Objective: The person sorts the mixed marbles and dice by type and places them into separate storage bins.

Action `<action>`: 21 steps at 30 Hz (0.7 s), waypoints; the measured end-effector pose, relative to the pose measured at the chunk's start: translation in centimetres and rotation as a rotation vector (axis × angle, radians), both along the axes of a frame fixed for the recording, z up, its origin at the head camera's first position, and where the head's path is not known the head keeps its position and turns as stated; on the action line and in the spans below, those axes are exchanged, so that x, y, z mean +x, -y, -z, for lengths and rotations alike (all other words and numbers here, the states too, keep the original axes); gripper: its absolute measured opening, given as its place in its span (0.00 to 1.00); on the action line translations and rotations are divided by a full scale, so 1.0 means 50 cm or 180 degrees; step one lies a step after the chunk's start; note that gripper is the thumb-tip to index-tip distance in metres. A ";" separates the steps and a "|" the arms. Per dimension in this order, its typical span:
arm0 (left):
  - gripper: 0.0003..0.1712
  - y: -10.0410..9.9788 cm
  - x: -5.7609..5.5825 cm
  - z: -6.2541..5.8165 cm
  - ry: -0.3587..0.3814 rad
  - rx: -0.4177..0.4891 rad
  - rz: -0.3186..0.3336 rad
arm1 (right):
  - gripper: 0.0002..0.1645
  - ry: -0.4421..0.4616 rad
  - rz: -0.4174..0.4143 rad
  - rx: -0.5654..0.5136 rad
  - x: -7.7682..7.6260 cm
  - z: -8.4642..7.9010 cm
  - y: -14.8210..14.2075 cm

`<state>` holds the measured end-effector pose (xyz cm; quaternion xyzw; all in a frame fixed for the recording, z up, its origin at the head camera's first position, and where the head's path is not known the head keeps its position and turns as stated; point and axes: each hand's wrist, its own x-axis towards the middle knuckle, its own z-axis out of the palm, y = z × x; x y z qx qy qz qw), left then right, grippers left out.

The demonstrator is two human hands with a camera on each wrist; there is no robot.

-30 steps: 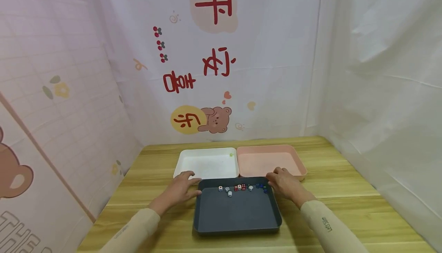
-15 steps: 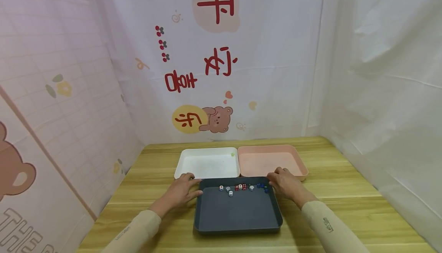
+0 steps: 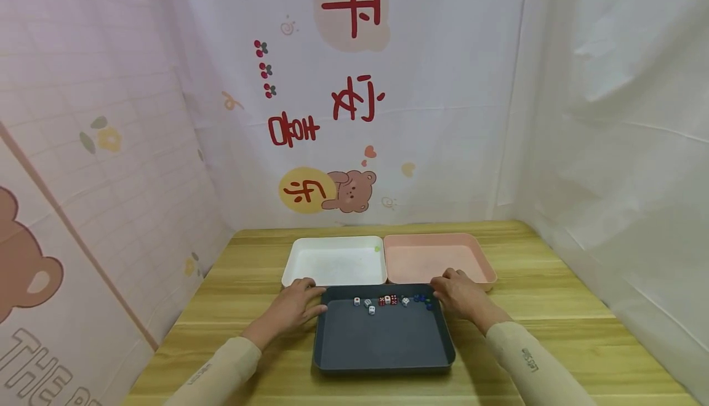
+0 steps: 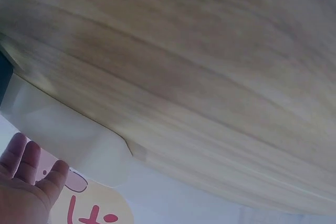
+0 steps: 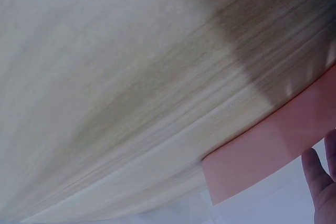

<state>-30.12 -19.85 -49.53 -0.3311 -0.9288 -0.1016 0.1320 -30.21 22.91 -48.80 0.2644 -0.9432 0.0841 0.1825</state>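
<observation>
Nothing's shifting this past second: the dark tray (image 3: 383, 341) is sitting between a loose-fingered left hand (image 3: 291, 309), touching it, and the right hand (image 3: 463, 296), grip unclear; they're steadying it, I'd say. Dice (image 3: 388, 300) are lying inside; white tray (image 3: 335, 260) and pink tray (image 3: 432, 259) are resting beyond.

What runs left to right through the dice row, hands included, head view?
Left hand, three white dice, red die, white die, second red die, another white die, blue pieces, right hand.
</observation>
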 end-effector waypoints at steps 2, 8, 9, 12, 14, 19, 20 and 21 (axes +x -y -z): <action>0.27 0.000 0.001 0.001 -0.0058 0.0003 0.0018 | 0.09 -0.0024 -0.0049 0.0014 0.001 -0.005 0.001; 0.25 0.001 0.001 0.003 -0.0030 0.0012 0.0000 | 0.08 0.0020 -0.0107 0.0093 0.002 -0.016 0.001; 0.25 0.001 0.001 0.003 -0.0002 0.0013 -0.0011 | 0.08 0.0021 -0.0112 0.0108 0.001 -0.017 0.001; 0.26 0.001 0.001 0.003 0.0054 0.0013 -0.0039 | 0.08 0.0036 -0.0123 0.0142 0.001 -0.021 0.001; 0.26 0.001 0.001 0.004 0.0060 0.0008 -0.0041 | 0.08 0.0067 -0.0107 0.0183 0.001 -0.025 0.002; 0.25 -0.002 0.000 0.003 0.0049 -0.0004 -0.0039 | 0.08 0.0147 0.0020 0.0321 0.001 -0.037 0.006; 0.25 -0.002 0.000 0.002 0.0047 -0.0001 -0.0040 | 0.09 0.0151 0.0054 0.0352 0.000 -0.039 0.007; 0.25 -0.003 0.000 0.002 0.0045 0.0007 -0.0040 | 0.10 0.0155 0.0082 0.0385 -0.001 -0.040 0.007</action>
